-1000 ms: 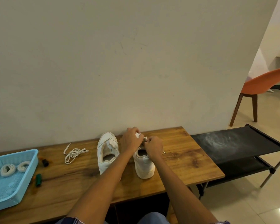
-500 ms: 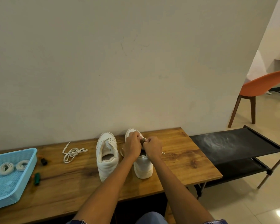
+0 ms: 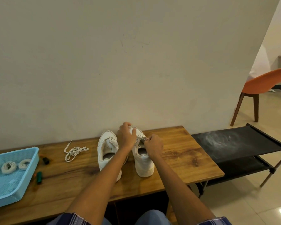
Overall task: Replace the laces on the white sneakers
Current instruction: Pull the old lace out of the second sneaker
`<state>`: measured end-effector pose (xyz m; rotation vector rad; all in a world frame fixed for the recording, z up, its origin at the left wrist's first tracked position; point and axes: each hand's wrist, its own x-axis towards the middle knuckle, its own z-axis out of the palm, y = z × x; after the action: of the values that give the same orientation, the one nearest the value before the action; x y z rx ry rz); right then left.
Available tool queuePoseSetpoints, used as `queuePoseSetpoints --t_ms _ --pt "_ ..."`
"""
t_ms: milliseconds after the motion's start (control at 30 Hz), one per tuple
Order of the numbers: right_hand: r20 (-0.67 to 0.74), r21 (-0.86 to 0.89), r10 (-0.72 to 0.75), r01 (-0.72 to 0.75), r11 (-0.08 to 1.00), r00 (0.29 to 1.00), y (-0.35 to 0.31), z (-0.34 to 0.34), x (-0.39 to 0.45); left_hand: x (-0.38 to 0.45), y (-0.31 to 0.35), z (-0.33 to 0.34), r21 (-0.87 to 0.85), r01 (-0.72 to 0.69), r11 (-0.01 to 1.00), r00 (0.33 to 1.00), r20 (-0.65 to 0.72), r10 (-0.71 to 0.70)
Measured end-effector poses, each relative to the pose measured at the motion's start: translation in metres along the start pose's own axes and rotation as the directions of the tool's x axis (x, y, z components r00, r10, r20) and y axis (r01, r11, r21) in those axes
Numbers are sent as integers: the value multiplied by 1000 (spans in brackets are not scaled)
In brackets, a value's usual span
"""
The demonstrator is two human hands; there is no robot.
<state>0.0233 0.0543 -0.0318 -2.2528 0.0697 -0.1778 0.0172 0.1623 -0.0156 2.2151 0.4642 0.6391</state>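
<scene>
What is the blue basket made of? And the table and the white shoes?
Blue basket: looks like plastic, with a fine mesh floor and smooth moulded rim. Table: wood or wood-look board, showing brown grain and knots with a slight sheen. White shoes: probably smooth leather or imitation leather; the surface looks matte and stitched.

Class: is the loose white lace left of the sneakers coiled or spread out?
Spread out: the loose white lace lies in untidy loops on the wooden table.

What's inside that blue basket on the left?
Two coiled white laces lie in the blue basket, toward its far end. Its near left corner runs out of frame, so that part is unseen.
</scene>
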Motion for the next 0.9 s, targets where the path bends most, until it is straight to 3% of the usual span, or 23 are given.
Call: queuePoseSetpoints --t_ms 67,167,300,433,500,567,633,667,700,800,867,900 --pt "4 -11 5 -5 1000 1000 -1 -1 -1 0 3 1 107 -193 975 975 136 178" --pt "-2 -4 8 -8 1000 1000 -1 -1 -1 1 8 0 321 -344 882 917 318 242" --pt "-3 6 10 -10 1000 1000 -1 1 0 -5 14 6 440 -376 816 917 300 261" --pt "-12 5 8 -8 1000 1000 0 2 1 -13 8 10 388 -346 854 932 250 264" --pt "-11 18 16 -15 1000 1000 0 3 1 -14 5 9 261 -289 921 956 127 264" --pt "-3 29 19 -19 999 1000 1 4 1 -11 13 4 -182 -96 979 993 -85 82" --pt "2 32 21 -21 999 1000 2 4 2 -1 29 -7 -656 73 751 950 -184 -253" --pt "4 29 24 -24 999 1000 1 3 2 6 35 -13 -761 91 642 914 -192 -358" --pt "4 24 24 -24 999 1000 1 3 2 11 39 -17 -776 92 624 899 -205 -387" --pt "5 23 26 -26 999 1000 2 3 3 19 37 -26 -496 42 868 967 -199 -160" --pt "6 22 30 -30 999 1000 2 2 2 18 25 -24 -195 -17 981 1000 15 20" --pt "9 21 29 -29 999 1000 2 2 3 17 17 -22 -50 -61 997 984 162 68"
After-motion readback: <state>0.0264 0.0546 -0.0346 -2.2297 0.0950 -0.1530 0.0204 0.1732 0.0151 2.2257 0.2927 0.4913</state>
